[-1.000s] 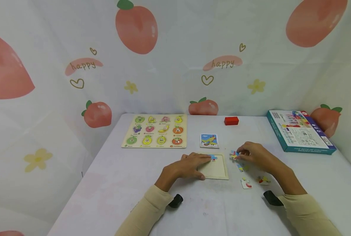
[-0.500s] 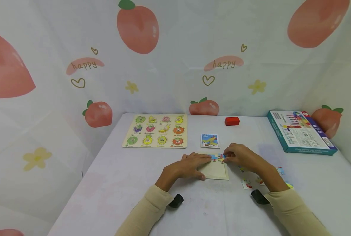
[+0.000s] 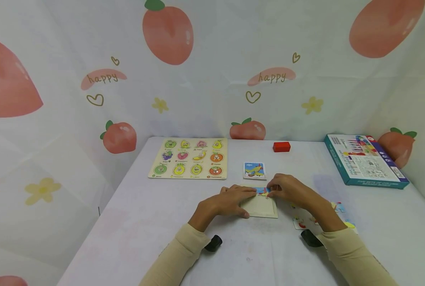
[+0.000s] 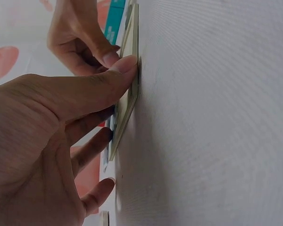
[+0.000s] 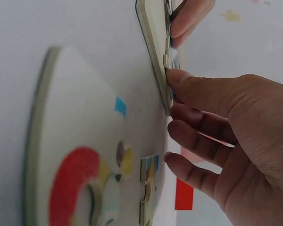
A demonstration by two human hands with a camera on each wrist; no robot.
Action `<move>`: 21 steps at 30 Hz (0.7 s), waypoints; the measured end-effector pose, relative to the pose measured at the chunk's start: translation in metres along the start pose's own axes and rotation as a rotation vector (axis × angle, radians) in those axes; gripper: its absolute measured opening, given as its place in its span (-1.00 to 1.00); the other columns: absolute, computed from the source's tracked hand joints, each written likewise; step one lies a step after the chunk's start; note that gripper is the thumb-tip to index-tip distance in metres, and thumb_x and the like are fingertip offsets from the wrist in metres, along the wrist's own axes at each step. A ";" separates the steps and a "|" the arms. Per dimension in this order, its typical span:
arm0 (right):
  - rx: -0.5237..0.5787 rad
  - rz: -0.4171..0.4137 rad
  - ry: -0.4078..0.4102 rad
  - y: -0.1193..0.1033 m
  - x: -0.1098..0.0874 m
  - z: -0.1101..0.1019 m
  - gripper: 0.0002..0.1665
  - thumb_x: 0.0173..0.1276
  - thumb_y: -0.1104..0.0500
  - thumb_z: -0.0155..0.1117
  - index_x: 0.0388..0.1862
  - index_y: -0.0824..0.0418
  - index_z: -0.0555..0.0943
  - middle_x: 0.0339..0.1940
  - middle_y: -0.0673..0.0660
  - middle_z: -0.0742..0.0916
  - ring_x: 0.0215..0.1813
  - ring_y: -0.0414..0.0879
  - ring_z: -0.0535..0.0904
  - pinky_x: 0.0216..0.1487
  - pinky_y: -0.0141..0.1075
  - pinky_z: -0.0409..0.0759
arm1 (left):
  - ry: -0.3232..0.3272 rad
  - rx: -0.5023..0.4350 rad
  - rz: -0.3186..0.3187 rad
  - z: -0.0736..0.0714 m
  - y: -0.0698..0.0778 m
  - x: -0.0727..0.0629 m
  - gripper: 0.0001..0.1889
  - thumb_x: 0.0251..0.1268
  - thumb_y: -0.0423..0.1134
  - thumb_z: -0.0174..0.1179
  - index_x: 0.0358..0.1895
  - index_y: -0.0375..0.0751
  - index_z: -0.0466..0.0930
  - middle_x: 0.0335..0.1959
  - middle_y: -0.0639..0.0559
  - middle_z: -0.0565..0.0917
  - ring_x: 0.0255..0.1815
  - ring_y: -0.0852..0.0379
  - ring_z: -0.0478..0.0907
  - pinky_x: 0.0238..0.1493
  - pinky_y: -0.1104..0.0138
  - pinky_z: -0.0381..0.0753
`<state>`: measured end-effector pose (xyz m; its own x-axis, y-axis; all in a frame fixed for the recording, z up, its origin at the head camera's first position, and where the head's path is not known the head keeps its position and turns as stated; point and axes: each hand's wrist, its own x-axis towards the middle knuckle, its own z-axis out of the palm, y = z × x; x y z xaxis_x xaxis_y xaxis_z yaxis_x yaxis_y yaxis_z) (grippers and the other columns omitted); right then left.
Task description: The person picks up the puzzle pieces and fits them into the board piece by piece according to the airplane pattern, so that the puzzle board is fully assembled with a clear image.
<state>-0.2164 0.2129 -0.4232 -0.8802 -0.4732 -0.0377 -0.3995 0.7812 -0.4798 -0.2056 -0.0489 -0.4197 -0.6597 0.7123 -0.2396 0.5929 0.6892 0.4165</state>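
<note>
In the head view a pale wooden puzzle tray (image 3: 258, 208) lies mid-table with joined blue pieces along its far edge. My left hand (image 3: 230, 200) rests over the tray's left side, fingers stretched to the far pieces and thumb at the near rim. At the tray's far right corner my right hand (image 3: 291, 188) pinches a colourful jigsaw piece (image 3: 266, 192) between thumb and index finger, against its neighbour. Part of that piece is hidden by the fingertips. In the right wrist view the thumb (image 5: 193, 87) touches the tray's edge area.
Loose jigsaw pieces (image 3: 299, 223) lie right of the tray, some under the right forearm. Behind it sits a square airplane picture (image 3: 254, 170). A fruit board (image 3: 189, 159) lies back left, a red block (image 3: 281, 147) at the back, a teal-edged box (image 3: 369, 161) back right.
My right hand has carried the jigsaw piece leftward from beside the tray into its far right corner, up against the piece there. The left hand has stayed in place.
</note>
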 end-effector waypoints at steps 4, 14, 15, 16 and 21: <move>-0.006 -0.008 -0.002 -0.001 0.002 0.001 -0.67 0.39 0.12 0.53 0.07 0.24 0.81 -0.15 0.03 0.71 -0.14 -0.12 0.59 -0.04 -0.22 0.65 | 0.000 -0.004 0.001 0.000 0.000 0.000 -0.21 0.44 0.00 0.40 0.66 0.08 0.30 0.68 0.30 0.25 0.65 0.12 0.18 0.21 0.20 0.26; -0.017 -0.004 -0.011 -0.002 0.004 0.001 -0.70 0.39 0.13 0.53 0.05 0.19 0.84 -0.12 0.02 0.72 -0.12 -0.13 0.59 -0.08 -0.26 0.61 | -0.004 -0.010 0.002 0.001 0.000 0.001 -0.22 0.45 0.00 0.38 0.67 0.08 0.28 0.69 0.28 0.24 0.64 0.10 0.20 0.30 0.17 0.28; -0.019 -0.011 -0.014 -0.002 0.004 0.001 -0.70 0.38 0.14 0.54 0.05 0.21 0.84 -0.12 0.03 0.72 -0.12 -0.13 0.59 -0.08 -0.25 0.62 | -0.004 -0.010 0.003 0.001 0.000 0.001 -0.22 0.46 0.00 0.38 0.67 0.08 0.28 0.69 0.28 0.24 0.64 0.10 0.20 0.30 0.17 0.28; -0.022 -0.013 -0.014 -0.002 0.004 0.001 -0.69 0.38 0.13 0.54 0.05 0.21 0.84 -0.13 0.03 0.72 -0.12 -0.13 0.60 -0.08 -0.25 0.63 | -0.005 -0.010 0.005 0.001 0.001 0.001 -0.22 0.46 0.00 0.38 0.67 0.08 0.28 0.69 0.28 0.24 0.64 0.09 0.20 0.30 0.17 0.28; -0.030 -0.053 -0.011 -0.003 0.004 0.002 -0.70 0.38 0.14 0.54 0.04 0.22 0.85 -0.15 0.02 0.72 -0.13 -0.13 0.60 -0.08 -0.28 0.64 | -0.001 -0.002 0.005 0.000 0.001 0.000 -0.22 0.45 0.00 0.39 0.67 0.07 0.29 0.69 0.28 0.24 0.64 0.09 0.20 0.28 0.17 0.29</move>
<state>-0.2177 0.2078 -0.4231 -0.8546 -0.5189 -0.0225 -0.4533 0.7663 -0.4552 -0.2046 -0.0481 -0.4195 -0.6565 0.7157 -0.2385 0.5949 0.6855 0.4197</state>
